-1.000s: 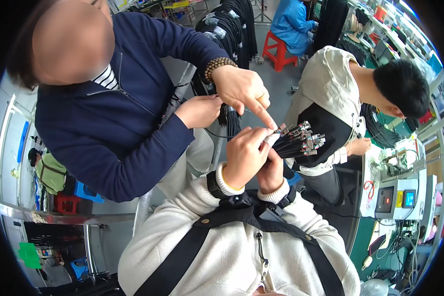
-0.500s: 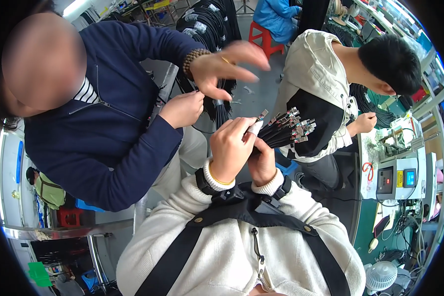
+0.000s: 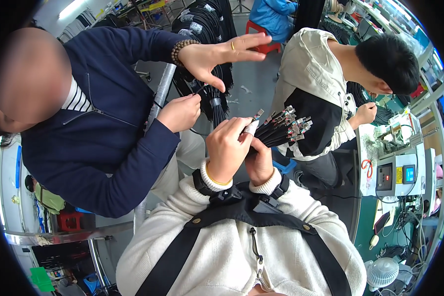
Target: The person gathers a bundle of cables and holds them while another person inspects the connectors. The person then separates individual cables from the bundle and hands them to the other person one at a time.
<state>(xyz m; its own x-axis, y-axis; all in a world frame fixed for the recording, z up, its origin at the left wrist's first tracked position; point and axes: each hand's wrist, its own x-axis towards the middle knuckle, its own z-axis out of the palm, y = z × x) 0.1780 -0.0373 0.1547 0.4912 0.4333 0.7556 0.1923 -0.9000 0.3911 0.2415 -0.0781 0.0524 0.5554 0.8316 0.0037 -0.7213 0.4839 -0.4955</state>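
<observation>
My left hand point(image 3: 225, 150) is closed, its thumb and fingertips pinched by a single metal connector point(image 3: 257, 115). A white wrap point(image 3: 251, 128) shows just below that connector; whether it goes round the cable or my thumb I cannot tell. My right hand point(image 3: 260, 164) is closed around a bundle of black cables point(image 3: 268, 136), its fingers partly hidden behind them. The cables fan out to the upper right and end in several silver metal connectors point(image 3: 293, 124). Both hands are close together in front of my chest.
At the left, a person in a navy jacket point(image 3: 103, 113) reaches an outspread hand near mine and pinches a thin dark cable. Another person in a beige-and-black jacket point(image 3: 301, 74) works at the right bench point(image 3: 367, 185) beside a machine point(image 3: 397, 175). Black cables point(image 3: 202, 29) hang behind.
The person in navy has raised the outspread hand slightly and leans a little further left. My hands and the cable bundle have shifted slightly left, with the same grip.
</observation>
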